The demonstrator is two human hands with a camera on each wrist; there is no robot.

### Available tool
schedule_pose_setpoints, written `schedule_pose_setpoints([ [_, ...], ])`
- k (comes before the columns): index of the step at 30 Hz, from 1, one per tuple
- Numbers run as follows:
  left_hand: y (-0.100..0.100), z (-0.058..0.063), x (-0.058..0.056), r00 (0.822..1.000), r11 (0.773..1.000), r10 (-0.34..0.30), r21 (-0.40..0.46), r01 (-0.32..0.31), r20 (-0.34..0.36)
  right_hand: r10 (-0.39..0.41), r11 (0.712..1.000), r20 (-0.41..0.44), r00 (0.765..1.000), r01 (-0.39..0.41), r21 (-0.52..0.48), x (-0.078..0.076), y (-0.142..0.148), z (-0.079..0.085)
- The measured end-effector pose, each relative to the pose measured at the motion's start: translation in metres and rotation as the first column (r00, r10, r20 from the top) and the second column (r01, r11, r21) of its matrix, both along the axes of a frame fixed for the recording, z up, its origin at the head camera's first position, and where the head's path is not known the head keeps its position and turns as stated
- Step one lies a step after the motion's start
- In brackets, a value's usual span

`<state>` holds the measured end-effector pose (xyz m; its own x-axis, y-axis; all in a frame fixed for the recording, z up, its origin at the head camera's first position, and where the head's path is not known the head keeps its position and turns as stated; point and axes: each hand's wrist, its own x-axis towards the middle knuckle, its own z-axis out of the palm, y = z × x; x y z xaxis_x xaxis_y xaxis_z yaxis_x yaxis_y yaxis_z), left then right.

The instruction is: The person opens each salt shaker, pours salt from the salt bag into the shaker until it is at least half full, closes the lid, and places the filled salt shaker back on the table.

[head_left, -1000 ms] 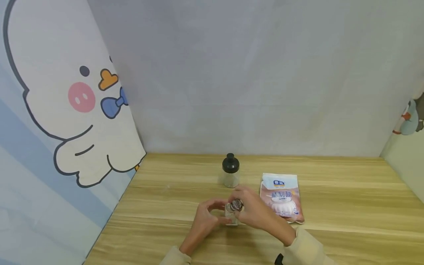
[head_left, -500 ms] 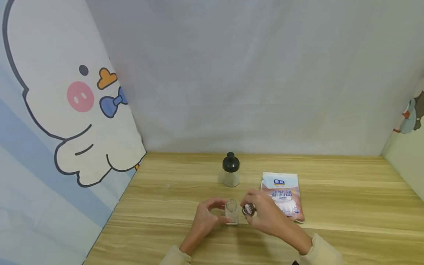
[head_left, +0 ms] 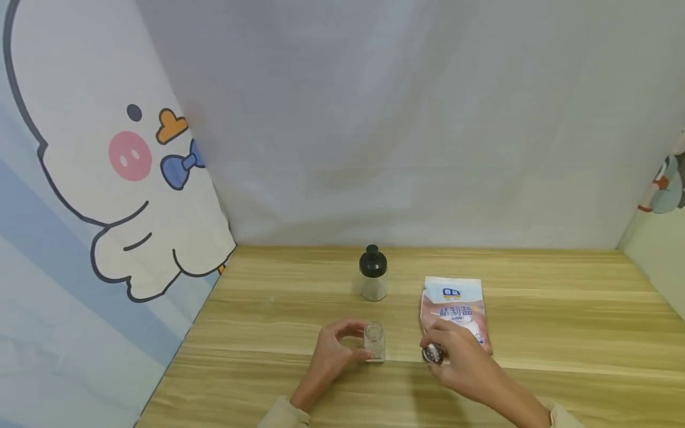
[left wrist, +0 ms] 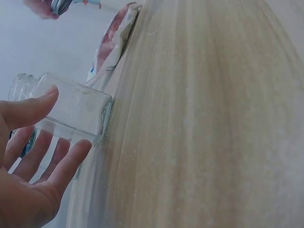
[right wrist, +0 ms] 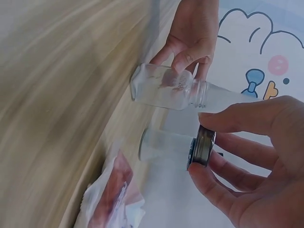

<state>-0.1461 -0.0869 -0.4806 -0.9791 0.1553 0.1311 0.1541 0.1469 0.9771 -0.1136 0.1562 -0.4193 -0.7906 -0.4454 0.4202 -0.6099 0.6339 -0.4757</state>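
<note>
A small clear glass jar (head_left: pixel 374 345) with a bare threaded mouth stands upright on the table. My left hand (head_left: pixel 333 352) holds it from the left side, thumb in front and fingers behind; the left wrist view shows the thumb (left wrist: pixel 35 108) on its glass wall. To the right, my right hand (head_left: pixel 464 361) pinches a round metal screw lid (head_left: pixel 433 354) by its rim, clear of the jar. The right wrist view shows the lid (right wrist: pixel 203 146) between thumb and fingers, its inner side turned away from the palm.
A glass bottle (head_left: pixel 373 286) with a black spouted cap stands behind the jar. A pink and white salt bag (head_left: pixel 452 303) lies flat just beyond my right hand. The wood-grain table (head_left: pixel 257 356) meets a grey backdrop (head_left: pixel 407 148) at the rear.
My right hand has lifted the lid off the jar's mouth and carried it right, to the near edge of the salt bag. My left hand and the jar have stayed in place.
</note>
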Motion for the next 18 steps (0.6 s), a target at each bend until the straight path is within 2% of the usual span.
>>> schedule_pose_setpoints([
  [3, 0.000, 0.002, 0.001, 1.000, 1.000, -0.002, 0.001, 0.002, -0.003, -0.011, 1.000, -0.014, 1.000, 0.011, 0.010, 0.004, 0.008, -0.004],
  [10, -0.002, -0.016, -0.007, 1.000, 1.000, 0.010, -0.019, -0.010, 0.000, -0.027, 0.999, -0.056, 0.998, 0.028, 0.023, 0.009, 0.031, -0.019],
  [18, -0.001, -0.020, -0.009, 1.000, 1.000, 0.012, -0.028, -0.013, -0.015, -0.006, 0.999, -0.090, 0.996, 0.010, 0.046, 0.016, 0.059, -0.037],
])
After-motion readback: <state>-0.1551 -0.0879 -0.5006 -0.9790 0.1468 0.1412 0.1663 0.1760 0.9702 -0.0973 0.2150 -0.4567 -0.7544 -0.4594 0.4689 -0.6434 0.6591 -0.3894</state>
